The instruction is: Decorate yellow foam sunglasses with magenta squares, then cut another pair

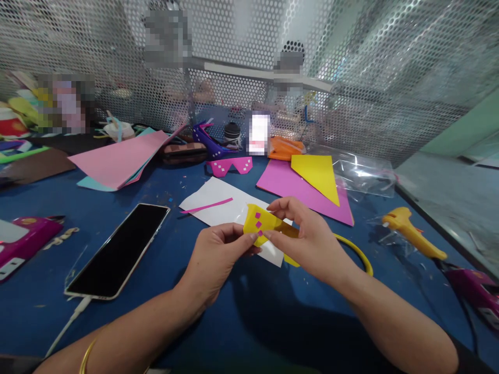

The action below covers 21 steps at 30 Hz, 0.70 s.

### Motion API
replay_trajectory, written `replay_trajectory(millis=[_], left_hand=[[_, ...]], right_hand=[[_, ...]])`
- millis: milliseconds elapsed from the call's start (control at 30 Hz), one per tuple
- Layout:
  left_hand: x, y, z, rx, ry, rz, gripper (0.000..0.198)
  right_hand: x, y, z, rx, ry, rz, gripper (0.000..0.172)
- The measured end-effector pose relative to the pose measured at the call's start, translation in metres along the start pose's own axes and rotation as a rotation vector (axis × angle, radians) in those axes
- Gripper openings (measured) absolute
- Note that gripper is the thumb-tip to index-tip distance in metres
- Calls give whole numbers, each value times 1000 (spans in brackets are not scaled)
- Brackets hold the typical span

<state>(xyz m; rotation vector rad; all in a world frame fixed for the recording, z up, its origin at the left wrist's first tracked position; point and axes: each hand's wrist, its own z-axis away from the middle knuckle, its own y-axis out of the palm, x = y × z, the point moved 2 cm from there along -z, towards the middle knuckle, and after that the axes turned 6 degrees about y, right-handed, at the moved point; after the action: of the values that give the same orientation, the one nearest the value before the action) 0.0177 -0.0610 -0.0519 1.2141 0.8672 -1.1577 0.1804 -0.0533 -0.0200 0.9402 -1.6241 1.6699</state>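
Observation:
Both my hands hold a yellow foam cut-out (260, 222) with small pink squares stuck on it, above the blue table (249, 311). My left hand (216, 257) pinches its lower left edge with closed fingers. My right hand (307, 239) grips its right part, thumb and fingertips pressed on it. Under the piece lies a white sheet (218, 200) with a thin pink strip (206, 206) on it. A yellow headband (356, 252) curves out from behind my right wrist.
A phone (119, 249) on a cable lies left of my hands. Pink foam glasses (229, 166), pink sheets (117, 161), a magenta sheet (288, 184) with a yellow triangle (317, 174), and a yellow glue gun (413, 234) surround them. A perforated metal screen (351, 78) closes the back.

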Motion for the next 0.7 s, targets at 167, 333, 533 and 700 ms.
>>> replay_trajectory(millis=[167, 333, 533, 700], left_hand=[[-2, 1, 2, 12, 3, -29, 19], [-1, 1, 2, 24, -5, -54, 19], [-1, 0, 2, 25, -15, -51, 19], [-1, -5, 1, -4, -59, 3, 21]], right_hand=[[-3, 6, -1, 45, 31, -54, 23], [-6, 10, -2, 75, 27, -100, 23], [-4, 5, -3, 59, -3, -76, 22], [0, -12, -6, 73, 36, 0, 23]])
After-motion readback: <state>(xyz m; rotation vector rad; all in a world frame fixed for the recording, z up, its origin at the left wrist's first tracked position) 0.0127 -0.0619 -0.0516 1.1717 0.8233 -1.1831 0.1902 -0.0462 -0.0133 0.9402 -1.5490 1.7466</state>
